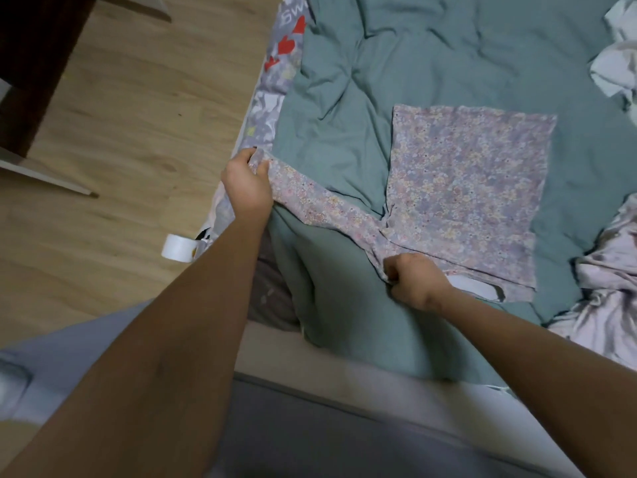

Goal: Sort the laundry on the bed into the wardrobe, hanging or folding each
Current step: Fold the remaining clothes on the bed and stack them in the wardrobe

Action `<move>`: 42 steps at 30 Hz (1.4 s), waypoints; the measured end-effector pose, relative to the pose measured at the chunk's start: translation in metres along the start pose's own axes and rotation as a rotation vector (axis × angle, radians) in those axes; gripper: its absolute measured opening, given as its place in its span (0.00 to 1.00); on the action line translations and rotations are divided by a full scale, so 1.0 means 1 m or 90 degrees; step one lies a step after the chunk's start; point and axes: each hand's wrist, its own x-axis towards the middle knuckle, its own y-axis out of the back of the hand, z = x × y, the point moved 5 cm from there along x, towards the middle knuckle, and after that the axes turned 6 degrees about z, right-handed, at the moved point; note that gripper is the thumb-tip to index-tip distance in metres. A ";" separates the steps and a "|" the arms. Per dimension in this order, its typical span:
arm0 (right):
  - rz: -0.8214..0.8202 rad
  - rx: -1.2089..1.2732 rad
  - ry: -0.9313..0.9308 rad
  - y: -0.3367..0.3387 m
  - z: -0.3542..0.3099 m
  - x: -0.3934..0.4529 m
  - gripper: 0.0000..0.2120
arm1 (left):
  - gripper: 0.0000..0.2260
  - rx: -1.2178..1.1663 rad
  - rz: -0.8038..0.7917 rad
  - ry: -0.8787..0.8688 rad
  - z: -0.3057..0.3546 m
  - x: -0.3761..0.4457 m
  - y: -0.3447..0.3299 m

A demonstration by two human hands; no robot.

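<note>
Both fists, left hand (pixel 246 177) and right hand (pixel 412 281), pinched lilac floral cotton garment (pixel 468 188); half-folded on green duvet (pixel 344 81), crumpled pale clothes (pixel 606 270) left.

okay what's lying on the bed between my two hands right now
In the head view, the floral garment's sleeve spans the stretch, pinched at its end by the left hand and near the body by the right hand. Green duvet lies beneath.

I see both bare arms stretched forward. My left hand (pixel 246 181) reaches farther out on the left, fingers curled and pinching. My right hand (pixel 413 279) sits nearer, to the right, clenched in a fist-like grip, knuckles up.
</note>
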 end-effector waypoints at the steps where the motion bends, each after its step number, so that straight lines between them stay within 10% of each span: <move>1: -0.029 -0.007 0.011 0.002 0.001 -0.002 0.14 | 0.13 0.002 0.004 0.012 0.000 0.001 0.002; 15: -0.086 -0.022 0.052 -0.003 0.003 -0.020 0.05 | 0.16 0.009 -0.026 0.184 -0.027 -0.002 0.032; 19: 0.138 0.079 0.087 0.013 -0.020 -0.007 0.05 | 0.16 0.032 -0.057 0.153 -0.028 -0.006 0.028; 23: 0.123 0.111 0.112 -0.006 -0.046 0.002 0.22 | 0.15 0.047 -0.042 0.127 -0.024 -0.001 0.025; 28: 0.330 0.078 0.122 -0.005 -0.067 0.001 0.04 | 0.14 -0.030 -0.047 0.144 -0.022 0.008 0.017; 35: 0.324 -0.030 0.091 -0.011 -0.066 0.023 0.05 | 0.14 -0.081 -0.108 0.208 -0.049 0.022 0.002; 42: 0.226 -0.035 0.354 -0.028 -0.064 0.010 0.14 | 0.17 -0.163 -0.175 0.299 -0.068 0.030 -0.006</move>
